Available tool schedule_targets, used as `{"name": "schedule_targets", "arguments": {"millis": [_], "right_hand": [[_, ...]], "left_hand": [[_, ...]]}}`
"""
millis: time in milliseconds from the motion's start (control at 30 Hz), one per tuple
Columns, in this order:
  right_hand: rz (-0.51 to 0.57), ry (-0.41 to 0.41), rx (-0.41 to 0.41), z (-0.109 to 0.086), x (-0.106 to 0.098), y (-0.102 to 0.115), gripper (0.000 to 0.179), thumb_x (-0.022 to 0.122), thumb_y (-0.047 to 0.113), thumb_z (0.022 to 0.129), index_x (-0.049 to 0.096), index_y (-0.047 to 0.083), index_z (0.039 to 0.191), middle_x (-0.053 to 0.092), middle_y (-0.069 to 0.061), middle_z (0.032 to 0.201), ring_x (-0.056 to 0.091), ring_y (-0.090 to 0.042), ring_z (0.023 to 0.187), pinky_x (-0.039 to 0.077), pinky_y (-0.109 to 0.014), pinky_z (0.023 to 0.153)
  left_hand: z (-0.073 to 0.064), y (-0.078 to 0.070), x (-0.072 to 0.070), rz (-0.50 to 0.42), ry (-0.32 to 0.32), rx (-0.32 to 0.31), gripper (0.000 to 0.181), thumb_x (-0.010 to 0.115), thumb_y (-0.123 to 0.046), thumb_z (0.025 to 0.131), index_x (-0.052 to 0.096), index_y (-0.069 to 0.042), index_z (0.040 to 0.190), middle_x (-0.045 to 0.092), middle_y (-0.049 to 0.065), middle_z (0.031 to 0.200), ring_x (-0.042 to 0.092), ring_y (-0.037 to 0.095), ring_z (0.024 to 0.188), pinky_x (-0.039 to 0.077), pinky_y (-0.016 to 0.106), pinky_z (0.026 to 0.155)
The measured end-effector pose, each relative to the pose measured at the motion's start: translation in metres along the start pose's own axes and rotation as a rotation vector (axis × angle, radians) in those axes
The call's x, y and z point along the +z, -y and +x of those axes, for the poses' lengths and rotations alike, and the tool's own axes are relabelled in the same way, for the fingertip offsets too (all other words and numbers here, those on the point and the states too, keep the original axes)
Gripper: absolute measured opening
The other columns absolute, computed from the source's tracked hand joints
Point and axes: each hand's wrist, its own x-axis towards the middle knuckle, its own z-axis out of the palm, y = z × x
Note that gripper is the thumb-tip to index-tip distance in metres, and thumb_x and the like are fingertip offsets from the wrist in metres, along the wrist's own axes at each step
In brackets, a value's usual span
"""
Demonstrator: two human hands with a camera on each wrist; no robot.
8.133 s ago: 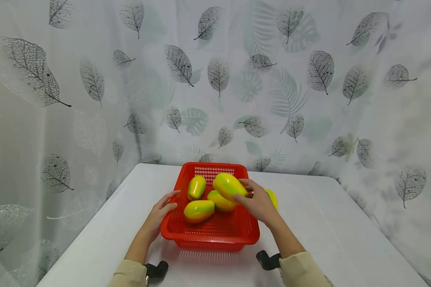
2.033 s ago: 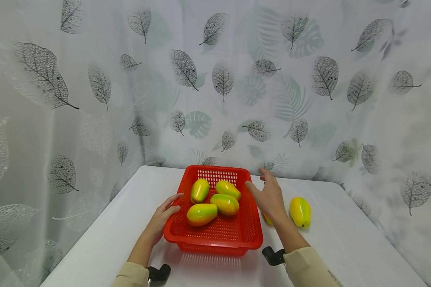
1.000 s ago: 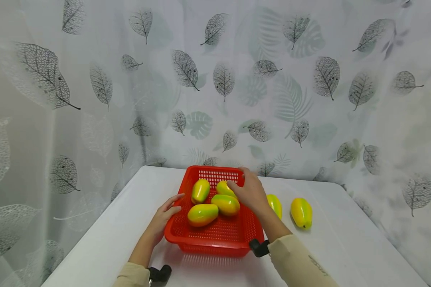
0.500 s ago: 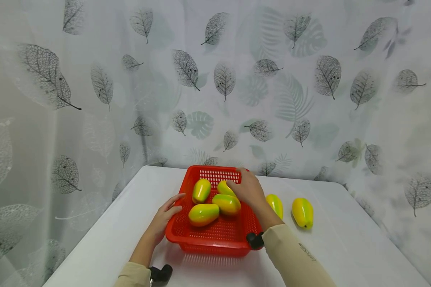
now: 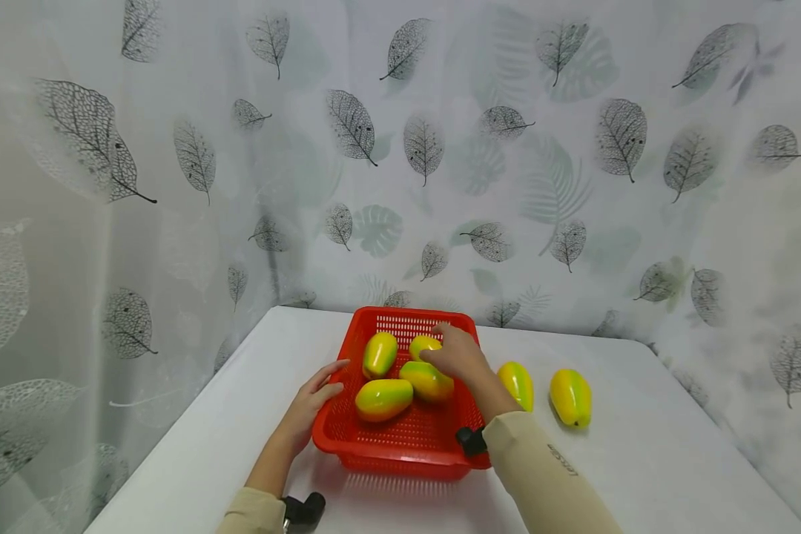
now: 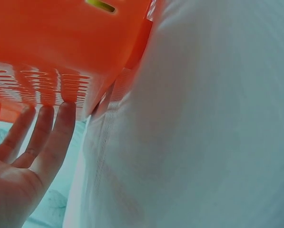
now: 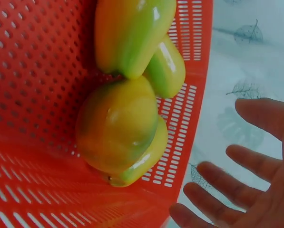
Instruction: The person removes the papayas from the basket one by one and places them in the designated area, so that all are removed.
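Note:
A red perforated plastic basket (image 5: pixel 403 449) holds several glossy yellow-green papayas, among them a front one (image 5: pixel 383 400), a left one (image 5: pixel 380 355) and a middle one (image 5: pixel 427 382). My left hand (image 5: pixel 305 408) rests against the basket's left side; in the left wrist view its straight fingertips touch the slotted wall. Over the basket's right part hovers my right hand (image 5: pixel 460 356), near the back papaya (image 5: pixel 423 345), which it partly hides. In the right wrist view the right hand (image 7: pixel 246 180) has its fingers spread, apart from the papayas and holding nothing.
Two more papayas lie on the white table (image 5: pixel 654 445) right of the basket: a nearer one (image 5: pixel 515 384), partly behind the right forearm, and a farther one (image 5: pixel 570 397). A leaf-patterned curtain (image 5: pixel 440 185) closes off the back and sides.
Eight seconds ago my right hand held a papaya above the basket; that hand is now without one. Since two seconds ago it has moved left over the basket. The left hand stays put.

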Motion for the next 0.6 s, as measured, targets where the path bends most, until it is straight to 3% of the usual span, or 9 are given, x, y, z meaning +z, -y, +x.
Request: {"name": "schedule_targets", "arguments": {"millis": [167, 367, 500, 600], "right_hand": [[0.021, 0.057, -0.025, 0.001, 0.006, 0.004, 0.057, 0.074, 0.029, 0.09, 0.059, 0.008, 0.141, 0.066, -0.019, 0.132, 0.063, -0.033, 0.117, 0.055, -0.05, 0.102], [0.03, 0.163, -0.101, 0.002, 0.014, 0.007, 0.053, 0.078, 0.024, 0.089, 0.062, 0.011, 0.138, 0.068, -0.016, 0.129, 0.064, -0.031, 0.117, 0.058, -0.046, 0.097], [0.007, 0.242, -0.15, 0.001, 0.019, 0.009, 0.054, 0.08, 0.022, 0.087, 0.062, 0.015, 0.138, 0.068, -0.013, 0.129, 0.064, -0.029, 0.119, 0.056, -0.046, 0.101], [-0.005, 0.287, -0.144, -0.002, 0.02, 0.012, 0.059, 0.081, 0.022, 0.086, 0.061, 0.018, 0.141, 0.066, -0.012, 0.132, 0.061, -0.029, 0.121, 0.053, -0.049, 0.105]], "left_hand": [[-0.001, -0.001, 0.0, 0.0, 0.001, -0.001, 0.052, 0.054, -0.023, 0.104, 0.045, -0.022, 0.155, 0.046, 0.015, 0.159, 0.056, 0.04, 0.137, 0.057, 0.048, 0.099], [-0.002, -0.002, 0.001, -0.003, -0.012, -0.005, 0.051, 0.054, -0.023, 0.103, 0.048, -0.024, 0.154, 0.046, 0.016, 0.159, 0.057, 0.039, 0.136, 0.058, 0.047, 0.098], [-0.003, -0.002, 0.001, -0.004, -0.02, -0.004, 0.051, 0.055, -0.024, 0.103, 0.049, -0.025, 0.153, 0.047, 0.016, 0.158, 0.057, 0.039, 0.136, 0.058, 0.047, 0.098], [-0.003, 0.0, 0.002, -0.006, -0.019, -0.006, 0.051, 0.056, -0.025, 0.103, 0.048, -0.025, 0.154, 0.046, 0.016, 0.159, 0.056, 0.039, 0.136, 0.058, 0.047, 0.098]]}}
